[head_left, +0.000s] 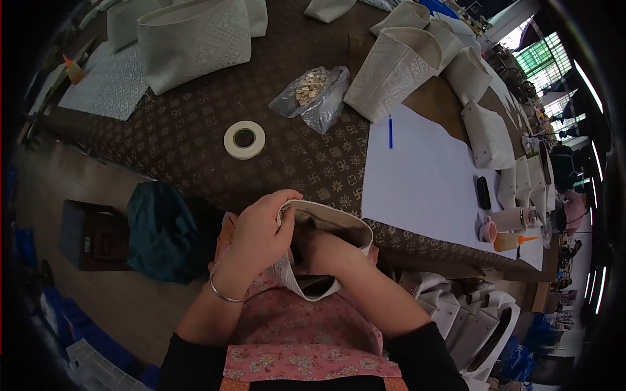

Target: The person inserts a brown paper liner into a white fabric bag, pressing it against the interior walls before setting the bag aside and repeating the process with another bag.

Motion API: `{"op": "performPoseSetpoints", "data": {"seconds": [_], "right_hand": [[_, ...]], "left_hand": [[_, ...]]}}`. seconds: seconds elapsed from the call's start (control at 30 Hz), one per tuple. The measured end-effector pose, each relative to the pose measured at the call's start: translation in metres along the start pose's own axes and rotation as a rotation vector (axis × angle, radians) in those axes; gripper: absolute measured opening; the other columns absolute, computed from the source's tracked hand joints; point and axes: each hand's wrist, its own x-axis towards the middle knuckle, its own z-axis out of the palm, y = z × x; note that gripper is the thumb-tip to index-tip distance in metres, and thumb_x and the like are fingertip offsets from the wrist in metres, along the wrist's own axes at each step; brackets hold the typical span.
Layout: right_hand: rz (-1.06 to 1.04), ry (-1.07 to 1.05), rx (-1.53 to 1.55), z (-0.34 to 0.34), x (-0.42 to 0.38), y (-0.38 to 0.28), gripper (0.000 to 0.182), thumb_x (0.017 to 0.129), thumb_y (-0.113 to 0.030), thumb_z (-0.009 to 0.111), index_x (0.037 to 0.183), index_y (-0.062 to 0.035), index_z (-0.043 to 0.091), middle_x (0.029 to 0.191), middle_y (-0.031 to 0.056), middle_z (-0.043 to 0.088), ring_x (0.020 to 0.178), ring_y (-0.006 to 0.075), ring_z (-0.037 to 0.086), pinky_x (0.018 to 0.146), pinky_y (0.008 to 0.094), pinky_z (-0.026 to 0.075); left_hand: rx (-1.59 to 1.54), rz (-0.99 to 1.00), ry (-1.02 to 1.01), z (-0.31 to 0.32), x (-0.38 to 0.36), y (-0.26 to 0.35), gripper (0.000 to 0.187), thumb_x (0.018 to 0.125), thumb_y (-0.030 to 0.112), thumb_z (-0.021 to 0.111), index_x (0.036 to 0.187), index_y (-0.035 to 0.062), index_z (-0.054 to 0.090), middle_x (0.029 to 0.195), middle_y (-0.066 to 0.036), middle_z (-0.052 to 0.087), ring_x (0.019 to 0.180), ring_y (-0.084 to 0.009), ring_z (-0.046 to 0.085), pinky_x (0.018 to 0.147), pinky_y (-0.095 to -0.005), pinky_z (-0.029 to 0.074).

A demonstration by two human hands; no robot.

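Your left hand (pixel 261 238) is clamped on the rim of a pale bag shell (pixel 326 225), thumb and fingers pinching its near-left edge; a thin metal bangle (pixel 225 294) sits on that wrist. Your right hand (pixel 319 254) is pushed down inside the opening of the shell, so only the wrist and part of the back of the hand show; whether its fingers are spread or curled you cannot tell from here. The shell is held up in front of your chest, above your pink flowered apron (pixel 293 339), just off the near edge of the surface (pixel 195 143), and its mouth is tilted toward you.

On the dark patterned surface, a roll of white tape (pixel 244 139) lies flat, well apart from your hands. Beyond it sits a clear plastic bag (pixel 319 98) with small tan pieces inside. A large white sheet (pixel 417 182) covers the right part of the surface, with a blue pen (pixel 390 132) lying on its far-left corner and a small black object (pixel 483 193) near its right side. More embossed pale shells (pixel 195 39) stand at the far side, and another (pixel 391 72) leans beside the plastic bag. An orange-tipped glue bottle (pixel 512 241) lies at the right edge, by a pink cup (pixel 487 230).
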Motion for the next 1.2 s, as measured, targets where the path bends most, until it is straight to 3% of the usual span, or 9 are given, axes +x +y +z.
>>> {"op": "performPoseSetpoints", "data": {"seconds": [0.23, 0.57, 0.67, 0.77, 0.83, 0.93, 1.07, 1.1, 1.2], "right_hand": [[-0.162, -0.271, 0.012, 0.030, 0.047, 0.036, 0.111, 0.068, -0.043, 0.082, 0.154, -0.0075, 0.021, 0.155, 0.0180, 0.033, 0.145, 0.0321, 0.029, 0.119, 0.0401, 0.025], [-0.066, -0.295, -0.051, -0.002, 0.028, 0.009, 0.118, 0.061, -0.052, 0.083, 0.153, -0.0078, 0.024, 0.156, 0.0178, 0.032, 0.145, 0.0325, 0.030, 0.119, 0.0394, 0.025], [-0.017, -0.215, 0.013, -0.018, 0.008, 0.001, 0.109, 0.069, -0.046, 0.081, 0.154, -0.0072, 0.024, 0.143, 0.0214, 0.050, 0.133, 0.0368, 0.046, 0.111, 0.0413, 0.036], [-0.215, 0.029, 0.502, -0.033, -0.019, 0.014, 0.078, 0.090, -0.034, 0.070, 0.150, -0.0040, 0.032, 0.142, 0.0191, 0.052, 0.132, 0.0279, 0.050, 0.107, 0.0365, 0.040], [-0.613, 0.126, 1.325, -0.037, -0.059, 0.022, 0.058, 0.096, -0.021, 0.062, 0.146, -0.0031, 0.039, 0.142, 0.0155, 0.052, 0.129, 0.0257, 0.053, 0.107, 0.0368, 0.041], [-0.926, 0.126, 1.537, -0.024, -0.113, 0.075, 0.039, 0.095, -0.007, 0.060, 0.132, 0.0003, 0.050, 0.131, 0.0140, 0.057, 0.121, 0.0220, 0.057, 0.102, 0.0346, 0.045], [-0.132, 0.201, 1.149, 0.047, -0.141, 0.134, 0.034, 0.091, -0.015, 0.070, 0.118, -0.0009, 0.055, 0.124, 0.0147, 0.058, 0.110, 0.0218, 0.059, 0.093, 0.0301, 0.046], [0.082, 0.244, 0.675, 0.067, -0.138, 0.135, 0.050, 0.085, -0.025, 0.076, 0.124, -0.0009, 0.054, 0.134, 0.0163, 0.053, 0.114, 0.0257, 0.057, 0.095, 0.0338, 0.046], [0.336, 0.429, 0.177, 0.129, -0.116, 0.091, 0.075, 0.079, -0.034, 0.080, 0.138, 0.0000, 0.047, 0.145, 0.0210, 0.044, 0.129, 0.0333, 0.047, 0.107, 0.0420, 0.038]], "left_hand": [[-0.024, 0.000, -0.026, 0.005, 0.003, -0.001, 0.022, 0.089, 0.006, 0.059, 0.110, 0.0024, 0.064, 0.102, -0.019, 0.068, 0.093, -0.0362, 0.067, 0.078, -0.0386, 0.053], [-0.546, -0.081, -0.072, -0.009, -0.004, -0.020, 0.034, 0.098, 0.023, 0.056, 0.124, 0.0006, 0.057, 0.112, -0.011, 0.067, 0.100, -0.0190, 0.066, 0.086, -0.0311, 0.051], [-0.836, -0.061, 0.091, -0.019, -0.010, -0.067, 0.037, 0.102, 0.035, 0.050, 0.121, 0.0042, 0.059, 0.110, -0.008, 0.066, 0.102, -0.0160, 0.063, 0.092, -0.0311, 0.048], [-0.911, -0.423, 0.282, -0.042, -0.032, -0.143, 0.034, 0.103, 0.036, 0.046, 0.114, 0.0066, 0.060, 0.110, -0.007, 0.064, 0.103, -0.0206, 0.061, 0.097, -0.0356, 0.046], [-0.954, -0.535, 0.326, -0.034, -0.046, -0.164, 0.033, 0.102, 0.037, 0.049, 0.112, 0.0081, 0.061, 0.108, -0.007, 0.065, 0.099, -0.0195, 0.061, 0.095, -0.0349, 0.046], [-1.233, -0.622, 0.222, -0.023, -0.051, -0.163, 0.035, 0.102, 0.038, 0.049, 0.115, 0.0081, 0.061, 0.114, -0.007, 0.064, 0.106, -0.0221, 0.060, 0.097, -0.0360, 0.045], [-1.235, -0.595, 0.030, -0.018, -0.043, -0.115, 0.040, 0.103, 0.040, 0.048, 0.121, 0.0065, 0.060, 0.123, -0.008, 0.062, 0.113, -0.0228, 0.057, 0.101, -0.0365, 0.044], [-1.246, -0.641, 0.012, -0.019, -0.041, -0.098, 0.043, 0.103, 0.040, 0.047, 0.123, 0.0050, 0.059, 0.126, -0.009, 0.061, 0.115, -0.0227, 0.057, 0.102, -0.0366, 0.044], [-1.090, -0.698, -0.117, -0.027, -0.042, -0.065, 0.046, 0.103, 0.040, 0.046, 0.125, 0.0018, 0.058, 0.125, -0.011, 0.061, 0.113, -0.0235, 0.058, 0.100, -0.0355, 0.044]]}}
